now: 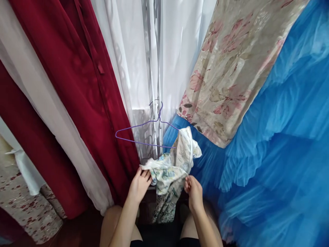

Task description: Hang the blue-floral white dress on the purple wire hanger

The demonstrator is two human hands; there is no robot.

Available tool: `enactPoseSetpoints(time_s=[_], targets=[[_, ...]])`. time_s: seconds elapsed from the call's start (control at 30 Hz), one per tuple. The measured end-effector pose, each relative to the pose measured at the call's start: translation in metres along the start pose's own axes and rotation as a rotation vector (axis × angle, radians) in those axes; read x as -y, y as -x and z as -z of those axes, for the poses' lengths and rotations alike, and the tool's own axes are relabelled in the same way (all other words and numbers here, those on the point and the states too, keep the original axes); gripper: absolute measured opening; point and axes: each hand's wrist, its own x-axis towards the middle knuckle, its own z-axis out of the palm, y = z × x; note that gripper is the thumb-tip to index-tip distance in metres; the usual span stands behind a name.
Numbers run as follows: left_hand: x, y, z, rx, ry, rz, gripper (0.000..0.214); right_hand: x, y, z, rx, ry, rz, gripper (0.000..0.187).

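Observation:
A small white garment with a blue-green floral print (171, 168) hangs partly on the right end of a purple wire hanger (144, 132). My left hand (140, 185) grips the garment's left edge with closed fingers. My right hand (194, 190) pinches its lower right edge. The cloth bunches between both hands and trails down toward my knees. The hanger's hook catches on a white vertical rail (155, 79) in front of a sheer white curtain.
A dark red dress (77, 85) and a white garment (43, 99) hang at left. A beige dress with pink flowers (231, 68) and a big blue tulle skirt (282, 147) fill the right. A red-speckled fabric (28, 206) lies at lower left.

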Motion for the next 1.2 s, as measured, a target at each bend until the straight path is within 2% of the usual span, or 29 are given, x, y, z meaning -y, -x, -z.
enactPoseSetpoints(time_s=[0.07, 0.1, 0.13, 0.17, 0.2, 0.27, 0.33, 0.37, 0.43, 0.53, 0.6, 0.63, 0.7, 0.8, 0.87, 0.93, 1.0, 1.07, 1.13, 1.2], targets=[[0.02, 0.025, -0.007, 0.099, 0.039, 0.055, 0.024, -0.019, 0.016, 0.032, -0.108, 0.084, -0.034, 0.034], [0.025, 0.036, -0.014, 0.151, 0.007, 0.039, 0.024, -0.019, 0.023, 0.042, -0.13, 0.15, -0.027, 0.033], [0.028, 0.047, -0.024, 0.204, -0.077, 0.004, 0.023, -0.014, 0.029, 0.047, -0.112, 0.22, -0.006, 0.035], [0.03, 0.056, -0.035, 0.268, -0.204, -0.037, 0.022, -0.004, 0.035, 0.048, -0.041, 0.285, 0.026, 0.039], [0.03, 0.064, -0.048, 0.336, -0.357, -0.088, 0.022, 0.01, 0.039, 0.045, 0.083, 0.335, 0.053, 0.043], [0.029, 0.073, -0.071, 0.433, -0.665, -0.219, 0.025, 0.041, 0.046, 0.031, 0.473, 0.367, 0.037, 0.038], [0.028, 0.076, -0.087, 0.434, -0.881, -0.353, 0.029, 0.064, 0.052, 0.017, 0.799, 0.326, -0.067, 0.025], [0.028, 0.077, -0.089, 0.413, -0.936, -0.386, 0.031, 0.07, 0.055, 0.011, 0.885, 0.293, -0.129, 0.022], [0.029, 0.079, -0.084, 0.435, -0.966, -0.313, 0.032, 0.071, 0.059, 0.007, 0.895, 0.197, -0.228, 0.027], [0.033, 0.087, -0.057, 0.648, -0.973, -0.033, 0.036, 0.066, 0.058, 0.014, 0.727, -0.003, -0.308, 0.036], [0.037, 0.094, -0.034, 0.766, -1.091, 0.082, 0.041, 0.07, 0.054, 0.023, 0.683, -0.061, -0.315, 0.039], [0.038, 0.095, -0.021, 0.774, -1.188, 0.102, 0.041, 0.077, 0.051, 0.028, 0.713, -0.046, -0.312, 0.039], [0.032, 0.09, 0.004, 0.697, -1.427, 0.087, 0.034, 0.096, 0.042, 0.038, 0.84, 0.052, -0.291, 0.037], [-0.005, 0.063, 0.039, 0.529, -1.772, -0.091, 0.034, 0.129, 0.019, 0.046, 0.974, 0.267, -0.209, 0.029], [-0.045, 0.037, 0.055, 0.462, -1.896, -0.265, 0.02, 0.145, -0.003, 0.046, 0.983, 0.398, -0.11, 0.027], [-0.09, 0.012, 0.061, 0.312, -1.946, -0.444, 0.008, 0.152, -0.03, 0.038, 0.948, 0.494, 0.014, 0.029], [-0.131, -0.007, 0.054, 0.207, -1.944, -0.569, 0.018, 0.15, -0.061, 0.023, 0.865, 0.56, 0.137, 0.033], [-0.161, -0.019, 0.036, 0.136, -1.911, -0.689, 0.025, 0.145, -0.093, 0.002, 0.715, 0.599, 0.264, 0.045], [-0.18, -0.026, 0.012, 0.095, -1.869, -0.799, 0.03, 0.14, -0.127, -0.019, 0.555, 0.623, 0.409, 0.058], [-0.187, -0.03, -0.012, 0.087, -1.834, -0.892, 0.032, 0.134, -0.158, -0.036, 0.458, 0.653, 0.537, 0.061]])
